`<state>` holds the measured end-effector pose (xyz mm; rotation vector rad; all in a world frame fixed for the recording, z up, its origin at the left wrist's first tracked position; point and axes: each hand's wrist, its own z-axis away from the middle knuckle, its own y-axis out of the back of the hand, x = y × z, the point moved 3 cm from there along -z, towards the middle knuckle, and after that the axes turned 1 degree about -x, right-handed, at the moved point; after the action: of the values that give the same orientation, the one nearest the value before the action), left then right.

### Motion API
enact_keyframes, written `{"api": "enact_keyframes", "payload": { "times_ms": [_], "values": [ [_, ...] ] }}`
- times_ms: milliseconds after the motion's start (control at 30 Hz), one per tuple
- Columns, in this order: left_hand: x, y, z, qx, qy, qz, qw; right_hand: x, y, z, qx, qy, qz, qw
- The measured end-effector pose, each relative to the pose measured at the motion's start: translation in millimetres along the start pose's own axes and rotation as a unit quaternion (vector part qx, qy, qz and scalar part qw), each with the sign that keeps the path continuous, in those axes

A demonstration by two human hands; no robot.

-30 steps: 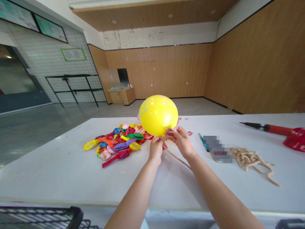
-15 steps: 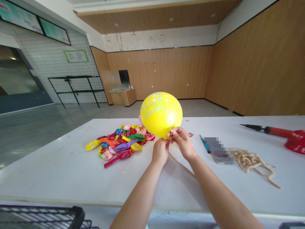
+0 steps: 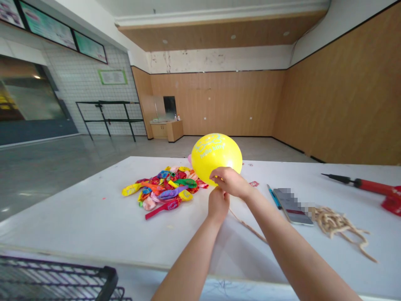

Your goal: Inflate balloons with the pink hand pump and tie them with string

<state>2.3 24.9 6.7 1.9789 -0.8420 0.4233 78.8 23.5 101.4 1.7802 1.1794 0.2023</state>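
Note:
An inflated yellow balloon (image 3: 216, 154) with "hello kitty" printed on it stands above the table, its neck end down at my hands. My left hand (image 3: 218, 205) is closed at the bottom of the balloon; the neck is hidden behind the fingers. Just above, my right hand (image 3: 231, 181) bends across the balloon's lower front with curled fingers close together. What its fingertips hold is hidden. A beige string (image 3: 249, 228) trails from beside my left hand down toward my right forearm.
Several uninflated balloons (image 3: 169, 188) lie heaped on the white table (image 3: 103, 234), left of my hands. On the right are a blue pen (image 3: 274, 197), a phone (image 3: 293, 209), a pile of beige string (image 3: 340, 221) and a red pump (image 3: 372, 187). A black wire basket (image 3: 59, 278) is at the lower left.
My right hand has turned over and moved left, across the balloon's lower front and above my left hand. The view has shifted slightly.

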Motion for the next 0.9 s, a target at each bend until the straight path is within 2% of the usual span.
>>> {"api": "enact_keyframes", "payload": {
  "times_ms": [67, 100, 233, 333, 400, 467, 533, 600, 700, 833, 900],
  "values": [
    [-1.1, -1.9, 0.8, -0.009, 0.030, 0.005, 0.999, -9.8, 4.5, -1.4, -0.041, 0.036, 0.090, 0.994],
    [-1.5, -3.4, 1.2, -0.010, 0.043, 0.006, 0.999, -14.3, 6.5, -1.1, -0.042, 0.050, 0.114, 0.991],
    [1.1, -8.1, 1.7, -0.003, 0.040, 0.039, 0.998, -20.5, 10.3, -1.2, 0.009, 0.065, 0.097, 0.993],
    [3.8, -6.8, 0.6, 0.001, 0.036, 0.127, 0.991, -4.7, 10.8, 2.1, 0.065, -0.008, 0.020, 0.998],
    [3.7, -4.5, -0.8, 0.003, 0.070, 0.239, 0.969, 14.5, 9.9, 12.9, 0.123, -0.096, -0.065, 0.986],
    [3.2, -2.7, -1.7, 0.005, 0.127, 0.373, 0.919, 36.4, 4.4, 30.8, 0.169, -0.207, -0.161, 0.950],
    [4.2, -1.9, -2.1, 0.004, 0.183, 0.481, 0.857, 54.5, -8.4, 49.5, 0.148, -0.311, -0.250, 0.905],
    [6.8, -1.1, -2.3, -0.001, 0.222, 0.555, 0.802, 64.3, -24.0, 62.5, 0.101, -0.373, -0.325, 0.863],
    [11.6, 0.5, -3.2, -0.024, 0.260, 0.638, 0.724, 66.7, -44.0, 66.0, 0.068, -0.391, -0.431, 0.811],
    [16.4, 4.8, -3.9, -0.064, 0.327, 0.716, 0.613, 62.6, -61.3, 55.6, 0.070, -0.345, -0.583, 0.732],
    [18.7, 8.1, -3.3, -0.081, 0.364, 0.739, 0.561, 60.6, -67.4, 51.9, 0.058, -0.323, -0.630, 0.704]
  ]
}}
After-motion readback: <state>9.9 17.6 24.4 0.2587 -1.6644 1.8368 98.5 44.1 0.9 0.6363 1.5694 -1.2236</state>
